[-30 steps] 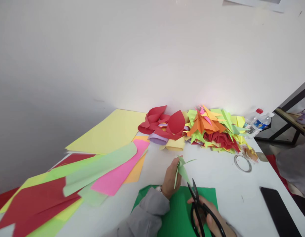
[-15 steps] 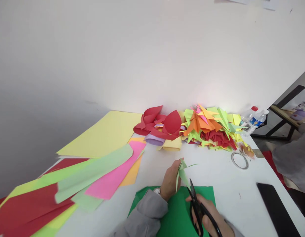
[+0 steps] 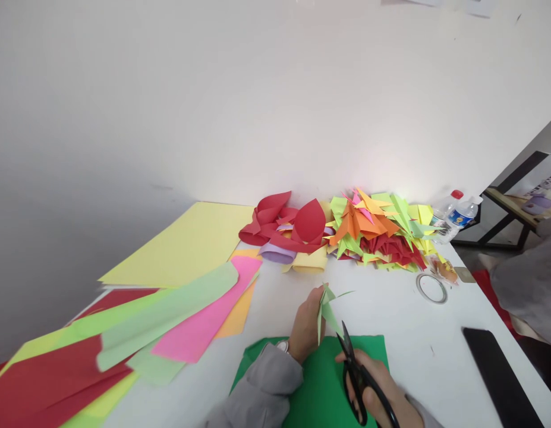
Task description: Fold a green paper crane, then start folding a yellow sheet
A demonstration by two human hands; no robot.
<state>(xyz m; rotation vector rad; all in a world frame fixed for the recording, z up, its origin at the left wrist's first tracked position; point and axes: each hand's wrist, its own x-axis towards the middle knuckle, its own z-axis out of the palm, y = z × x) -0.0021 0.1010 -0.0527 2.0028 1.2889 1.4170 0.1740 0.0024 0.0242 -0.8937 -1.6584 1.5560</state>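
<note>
My left hand (image 3: pixel 305 326) pinches a small folded light-green paper piece (image 3: pixel 327 310) above the white table (image 3: pixel 409 339). My right hand (image 3: pixel 377 386) grips black scissors (image 3: pixel 353 368), whose blade tips sit at the lower edge of that folded piece. Under both hands lies a dark green sheet (image 3: pixel 320 386). A grey sleeve covers my left forearm.
Loose coloured sheets (image 3: pixel 168 309) fan out to the left. A heap of folded paper shapes (image 3: pixel 346 232) lies at the back by the wall, with plastic bottles (image 3: pixel 453 217) beside it. A tape ring (image 3: pixel 431 288) and a black phone (image 3: pixel 498 374) lie to the right. Another person's grey sleeve (image 3: pixel 529 291) shows at far right.
The scissors have crept up a little toward the folded green piece. The view has shifted slightly; the hands stay in nearly the same place.
</note>
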